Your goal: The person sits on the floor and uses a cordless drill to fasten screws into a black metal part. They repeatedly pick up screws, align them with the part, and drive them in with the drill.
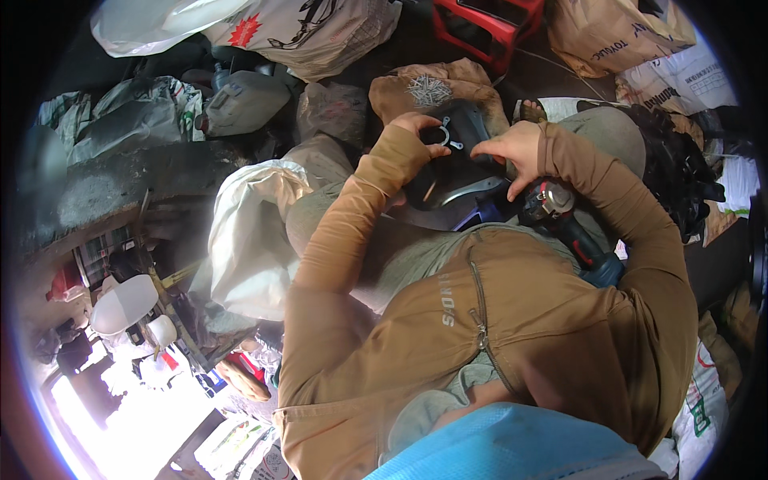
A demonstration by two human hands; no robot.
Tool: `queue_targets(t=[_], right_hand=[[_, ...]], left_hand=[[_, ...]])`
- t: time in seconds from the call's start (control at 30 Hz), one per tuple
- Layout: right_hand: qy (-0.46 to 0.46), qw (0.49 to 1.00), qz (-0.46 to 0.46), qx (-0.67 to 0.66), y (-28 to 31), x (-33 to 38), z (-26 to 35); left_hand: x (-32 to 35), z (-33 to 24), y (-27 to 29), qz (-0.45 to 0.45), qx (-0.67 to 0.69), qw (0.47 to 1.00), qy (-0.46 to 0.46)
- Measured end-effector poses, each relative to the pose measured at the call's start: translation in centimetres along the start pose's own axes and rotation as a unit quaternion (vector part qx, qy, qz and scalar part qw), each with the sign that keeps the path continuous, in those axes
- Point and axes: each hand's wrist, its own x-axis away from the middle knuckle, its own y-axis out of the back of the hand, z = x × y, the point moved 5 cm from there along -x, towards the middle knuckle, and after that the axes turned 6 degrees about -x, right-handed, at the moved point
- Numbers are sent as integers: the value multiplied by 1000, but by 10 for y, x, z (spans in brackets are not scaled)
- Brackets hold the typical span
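In front of my lap, my left hand [418, 130] holds a small light-grey ring-shaped clip [446, 134] with small lugs between thumb and forefinger. Beneath it lies a glossy black moulded part [466, 120], its lower portion partly in shadow. My right hand [518, 154] is on the other side of that part, thumb and fingers apart, nothing seen in it. Just below the right hand, a cordless power driver [570, 232] with a dark body and red trim rests on my lap. Farther off, a heap of metal screws [430, 90] lies on a brown sack [392, 94].
A red plastic stool [490, 50] stands beyond the screws. Printed sacks [620, 40] and a white bag [320, 36] edge the far side. A grey jerrycan [246, 102] is at left, near a pale sack [254, 232] by my leg. An arm [244, 378] of another person shows lower left.
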Motion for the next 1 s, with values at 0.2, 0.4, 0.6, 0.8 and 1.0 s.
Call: queue_targets(t=[0.2, 0.4, 0.6, 0.8, 1.0], right_hand=[[-120, 990, -77, 4, 19, 2, -39], [-220, 975, -33, -25, 12, 6, -59], [-203, 978, -42, -5, 8, 7, -63], [-206, 978, -24, 10, 3, 4, -68], [-247, 969, 27, -2, 10, -5, -68]], left_hand=[[-11, -18, -36, 19, -119, 990, -67], [-17, -7, -58, -13, -157, 979, -131], [-36, 24, -61, 7, -155, 983, -102], [-32, 23, -63, -14, -162, 978, -127], [-6, -23, -4, -113, -166, 972, -125]])
